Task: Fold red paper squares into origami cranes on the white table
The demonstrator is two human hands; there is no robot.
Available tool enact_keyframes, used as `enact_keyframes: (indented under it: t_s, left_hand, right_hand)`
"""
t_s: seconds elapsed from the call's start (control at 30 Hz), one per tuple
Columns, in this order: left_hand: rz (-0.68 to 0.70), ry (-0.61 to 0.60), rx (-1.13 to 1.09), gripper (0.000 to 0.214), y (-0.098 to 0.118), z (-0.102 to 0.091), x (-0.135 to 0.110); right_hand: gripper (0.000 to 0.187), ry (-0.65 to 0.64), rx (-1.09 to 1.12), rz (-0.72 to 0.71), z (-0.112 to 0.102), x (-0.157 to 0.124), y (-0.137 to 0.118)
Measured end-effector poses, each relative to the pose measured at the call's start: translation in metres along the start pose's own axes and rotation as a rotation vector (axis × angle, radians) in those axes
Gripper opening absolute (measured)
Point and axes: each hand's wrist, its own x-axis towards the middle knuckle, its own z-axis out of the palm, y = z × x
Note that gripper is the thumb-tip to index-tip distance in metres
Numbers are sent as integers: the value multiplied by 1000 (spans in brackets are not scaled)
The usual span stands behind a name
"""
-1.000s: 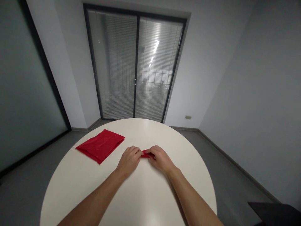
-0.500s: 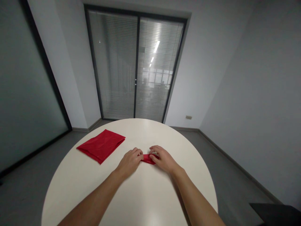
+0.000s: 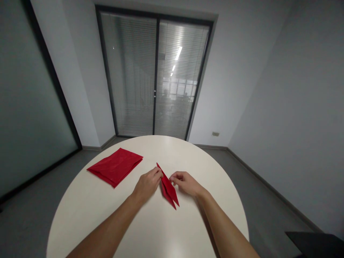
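Grey-white walls [image 3: 255,71] enclose a small room, and a round, pale table [image 3: 161,233] fills the foreground. Over it, the person's left hand [image 3: 147,184] has its fingers drawn together, pinching the left edge of a folded red piece [image 3: 170,189] near its far end. The right hand [image 3: 186,183] is on the other side, its fingers curled and its thumb and forefinger nearly together at the piece's right edge; whether they grip it or merely sit beside it cannot be told.

Between the two hands, the folded piece is at a slant, narrowing to a tip at its far end, while toward the person its two layers stand apart in two points. Farther left, well apart from the hands, a larger red sheet [image 3: 115,166] lies flat near the table's rim, folded in layers and lightly creased.

Beyond the table, a dark-framed glass partition [image 3: 129,79] shows slatted blinds and bright reflections. A frosted panel [image 3: 27,107] stands at the left, and grey floor [image 3: 258,204] surrounds the table. At the lower right corner is part of a black object [image 3: 317,245], too cut off to identify.
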Motion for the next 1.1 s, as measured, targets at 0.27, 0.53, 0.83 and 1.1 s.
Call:
enact_keyframes:
  t_s: [0.27, 0.53, 0.83, 1.1]
  left_hand:
    - [50, 200, -183, 19, -2, 5, 3]
    - [24, 181, -280, 23, -2, 9, 2]
    - [-186, 153, -555, 12, -6, 19, 5]
    - [-192, 22, -327, 15, -4, 13, -1]
  right_hand:
    - [44, -81, 312, 33, 7, 5, -4]
    - [42, -76, 340, 21, 10, 6, -3]
    - [49, 83, 365, 10, 7, 6, 4]
    - [41, 38, 1, 67, 2, 7, 3]
